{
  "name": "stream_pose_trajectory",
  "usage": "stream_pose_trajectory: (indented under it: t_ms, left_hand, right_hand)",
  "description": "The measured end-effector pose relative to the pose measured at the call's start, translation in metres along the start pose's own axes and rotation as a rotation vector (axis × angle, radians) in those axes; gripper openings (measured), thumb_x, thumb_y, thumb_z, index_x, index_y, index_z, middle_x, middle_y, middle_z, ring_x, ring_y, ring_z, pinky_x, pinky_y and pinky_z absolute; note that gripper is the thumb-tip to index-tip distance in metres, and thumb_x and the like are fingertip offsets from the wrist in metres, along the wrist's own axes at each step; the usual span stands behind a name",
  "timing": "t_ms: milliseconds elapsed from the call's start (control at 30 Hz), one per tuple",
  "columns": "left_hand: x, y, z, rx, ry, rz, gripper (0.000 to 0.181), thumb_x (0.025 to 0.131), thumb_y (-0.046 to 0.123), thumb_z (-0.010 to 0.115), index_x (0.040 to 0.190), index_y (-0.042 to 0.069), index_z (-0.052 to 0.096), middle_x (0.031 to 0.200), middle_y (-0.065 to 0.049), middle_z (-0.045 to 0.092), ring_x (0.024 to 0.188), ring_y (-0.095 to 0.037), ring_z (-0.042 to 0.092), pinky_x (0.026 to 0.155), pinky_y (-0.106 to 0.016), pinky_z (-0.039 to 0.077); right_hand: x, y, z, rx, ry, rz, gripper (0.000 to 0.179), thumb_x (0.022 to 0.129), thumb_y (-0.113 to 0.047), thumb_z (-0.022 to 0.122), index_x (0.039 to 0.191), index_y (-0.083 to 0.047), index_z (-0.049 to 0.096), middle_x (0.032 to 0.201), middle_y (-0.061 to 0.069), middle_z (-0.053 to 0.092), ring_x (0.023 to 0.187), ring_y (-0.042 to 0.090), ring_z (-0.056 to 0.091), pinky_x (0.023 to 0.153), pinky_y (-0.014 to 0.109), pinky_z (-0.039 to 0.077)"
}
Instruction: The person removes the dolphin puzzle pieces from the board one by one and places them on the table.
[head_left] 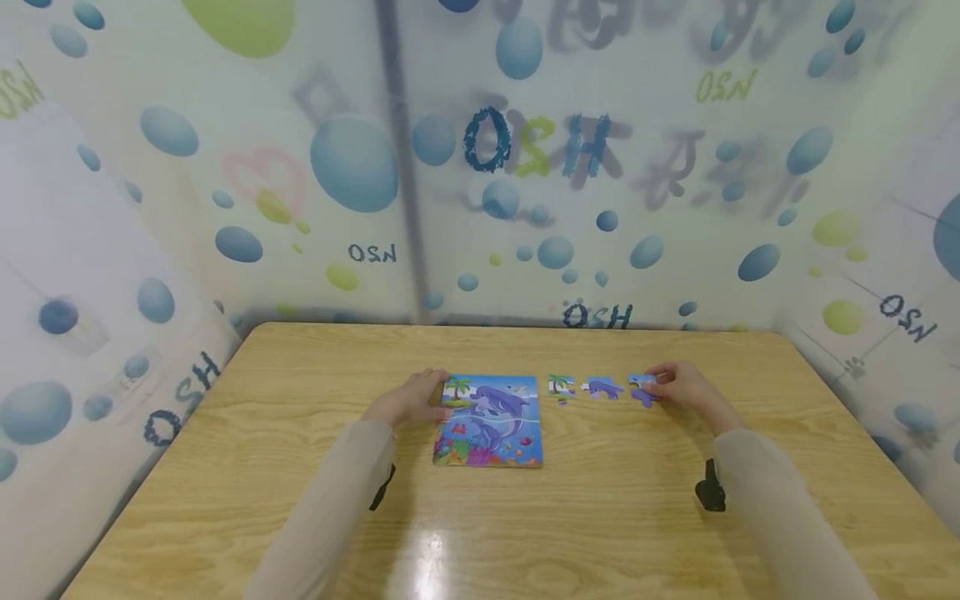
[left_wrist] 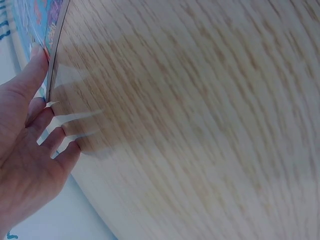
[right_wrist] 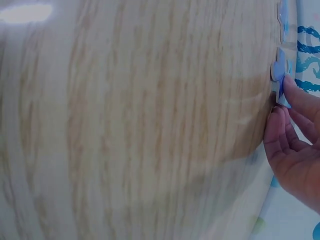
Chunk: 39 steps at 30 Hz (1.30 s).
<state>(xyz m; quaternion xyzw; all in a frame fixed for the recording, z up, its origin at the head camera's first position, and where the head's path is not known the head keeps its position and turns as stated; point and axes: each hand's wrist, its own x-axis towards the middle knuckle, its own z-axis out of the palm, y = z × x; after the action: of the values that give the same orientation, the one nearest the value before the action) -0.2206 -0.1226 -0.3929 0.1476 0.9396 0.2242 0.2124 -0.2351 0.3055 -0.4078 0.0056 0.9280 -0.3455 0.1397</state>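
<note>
Bare wooden tabletop runs free between the sleeves! Farther up, the dolphin picture board and three jigsaw pieces block a low sweep.

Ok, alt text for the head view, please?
A person's left hand holds the left edge of a dolphin-picture board on a wood-grain table; the right hand pinches the rightmost puzzle piece of three beside the board.

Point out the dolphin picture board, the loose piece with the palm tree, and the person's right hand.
Dolphin picture board [head_left: 489,422]: head view, middle of its printed face.
Palm-tree piece [head_left: 561,386]: head view, middle of its printed face.
Right hand [head_left: 686,387]: head view, back of the hand.
</note>
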Motion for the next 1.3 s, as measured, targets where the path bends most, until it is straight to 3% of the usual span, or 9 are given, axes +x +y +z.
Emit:
stream_pose_trajectory:
  t_ms: [300, 567, 833, 1033, 1300]
  left_hand:
    - [0.0, 0.0, 0.0, -0.006, -0.003, -0.013, 0.063, 0.088, 0.024, 0.06, 0.14, 0.005, 0.03, 0.148, -0.019, 0.025, 0.138, -0.038, 0.018, 0.112, -0.053, 0.019]
    - [0.003, -0.002, 0.002, 0.009, -0.005, -0.002, 0.064, 0.089, 0.026, 0.059, 0.141, 0.006, 0.029, 0.149, -0.019, 0.024, 0.139, -0.037, 0.017, 0.113, -0.053, 0.019]
    - [0.001, -0.003, 0.001, 0.01, -0.011, 0.005, 0.064, 0.089, 0.025, 0.059, 0.141, 0.005, 0.028, 0.15, -0.02, 0.02, 0.139, -0.038, 0.014, 0.113, -0.054, 0.016]
    - [0.0, -0.003, 0.0, 0.016, -0.013, 0.002, 0.064, 0.089, 0.026, 0.059, 0.141, 0.006, 0.027, 0.15, -0.02, 0.02, 0.139, -0.038, 0.013, 0.113, -0.054, 0.016]
    - [0.0, -0.002, 0.0, 0.024, -0.017, 0.01, 0.064, 0.089, 0.025, 0.059, 0.141, 0.004, 0.028, 0.149, -0.021, 0.022, 0.138, -0.039, 0.016, 0.112, -0.055, 0.019]
  right_hand:
    - [-0.002, 0.002, 0.003, -0.006, 0.052, -0.04, 0.038, 0.089, -0.013, 0.058, 0.116, 0.012, 0.052, 0.104, 0.026, 0.055, 0.095, 0.032, 0.053, 0.079, 0.036, 0.048]
    - [-0.006, -0.002, 0.003, 0.059, 0.057, 0.022, 0.048, 0.091, -0.019, 0.055, 0.124, 0.013, 0.042, 0.119, 0.034, 0.047, 0.103, 0.038, 0.052, 0.079, 0.034, 0.051]
    - [-0.003, -0.012, 0.007, 0.056, 0.075, 0.048, 0.047, 0.091, -0.02, 0.054, 0.126, 0.01, 0.043, 0.122, 0.033, 0.046, 0.105, 0.038, 0.051, 0.081, 0.035, 0.05]
    - [0.001, -0.02, 0.01, 0.047, 0.077, 0.013, 0.045, 0.09, -0.02, 0.055, 0.123, 0.009, 0.046, 0.118, 0.032, 0.048, 0.102, 0.038, 0.052, 0.076, 0.034, 0.049]
    - [0.006, -0.036, 0.019, 0.04, 0.041, -0.025, 0.045, 0.09, -0.022, 0.056, 0.123, 0.006, 0.049, 0.118, 0.029, 0.051, 0.103, 0.037, 0.053, 0.082, 0.039, 0.05]
